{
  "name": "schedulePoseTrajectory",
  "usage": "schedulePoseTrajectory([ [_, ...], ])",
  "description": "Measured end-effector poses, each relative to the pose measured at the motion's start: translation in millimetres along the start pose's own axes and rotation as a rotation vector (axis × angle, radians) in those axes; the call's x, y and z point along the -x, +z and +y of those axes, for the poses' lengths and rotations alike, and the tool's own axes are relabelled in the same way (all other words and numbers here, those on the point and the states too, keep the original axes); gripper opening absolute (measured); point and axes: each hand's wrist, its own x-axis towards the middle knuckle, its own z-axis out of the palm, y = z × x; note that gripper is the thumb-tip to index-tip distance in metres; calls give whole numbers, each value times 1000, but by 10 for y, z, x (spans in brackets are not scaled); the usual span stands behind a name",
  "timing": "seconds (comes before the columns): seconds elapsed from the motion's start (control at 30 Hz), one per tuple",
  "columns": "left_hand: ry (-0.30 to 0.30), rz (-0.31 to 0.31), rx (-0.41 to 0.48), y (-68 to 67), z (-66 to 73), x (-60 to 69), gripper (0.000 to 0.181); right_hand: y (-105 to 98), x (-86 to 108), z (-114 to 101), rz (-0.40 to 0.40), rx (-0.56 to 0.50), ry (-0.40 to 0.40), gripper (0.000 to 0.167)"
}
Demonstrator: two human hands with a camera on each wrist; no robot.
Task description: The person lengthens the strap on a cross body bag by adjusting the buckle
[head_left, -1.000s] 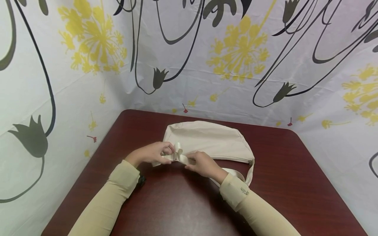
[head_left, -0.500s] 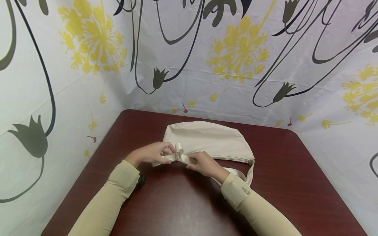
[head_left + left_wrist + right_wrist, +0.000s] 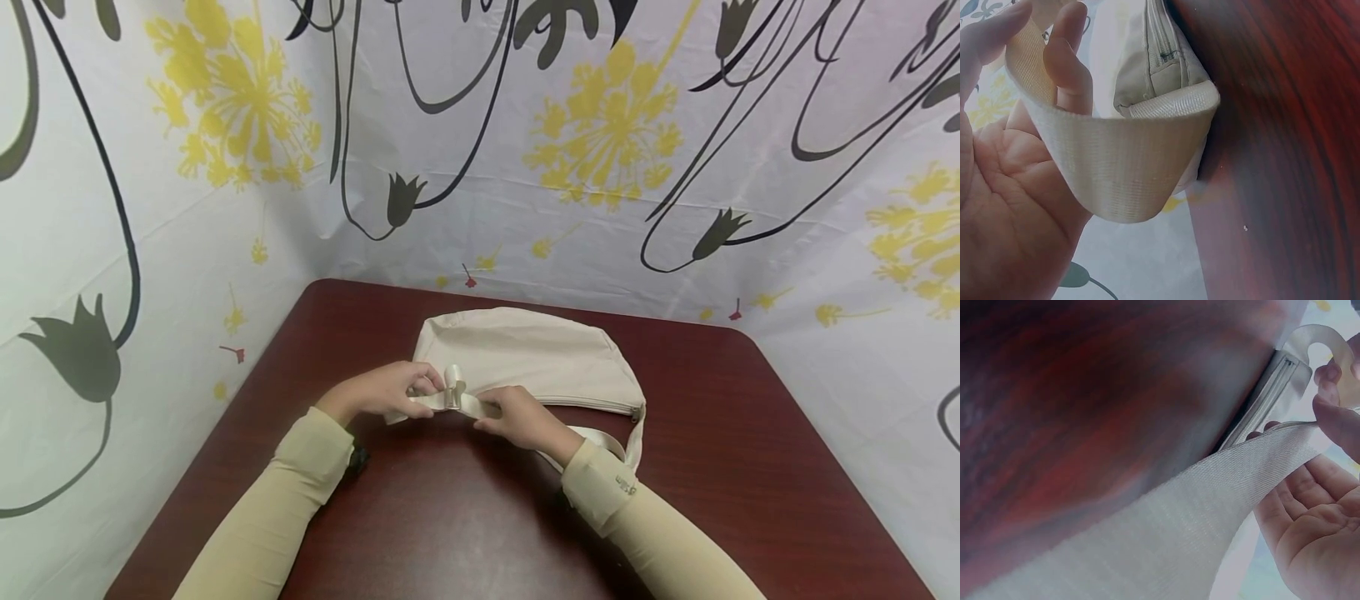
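A cream shoulder bag (image 3: 525, 354) lies on the dark red table, its zipper edge toward me. In front of its left part, my left hand (image 3: 386, 390) pinches the webbing strap (image 3: 1125, 165) between thumb and fingers, left of a small slider buckle (image 3: 453, 397). A short loop of strap stands up out of that buckle. On the buckle's right side, my right hand (image 3: 517, 417) pinches the same strap, as the right wrist view also shows, with the strap (image 3: 1166, 519) running out past the palm. The fingers partly hide the strap at both grips.
The table (image 3: 450, 517) has rounded far corners. Patterned white sheeting (image 3: 480, 167) stands behind it and along its sides. More strap (image 3: 600, 437) curls beside my right wrist and joins the bag's right end. The zipper (image 3: 592, 405) runs along the bag's near edge.
The buckle and my right hand have shifted slightly to the right. The standing strap loop looks a little shorter. My left hand keeps nearly the same place, and the bag has not moved.
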Motion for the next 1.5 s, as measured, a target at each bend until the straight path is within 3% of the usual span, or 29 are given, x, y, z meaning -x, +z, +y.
schedulePoseTrajectory([
  [0.97, 24, -12, 20, 0, -20, 14, 36, -29, 13, 39, -15, 6, -7, 11],
  [1.5, 5, -7, 25, -4, -39, 15, 35, -40, 16, 48, -21, -13, -11, 10],
])
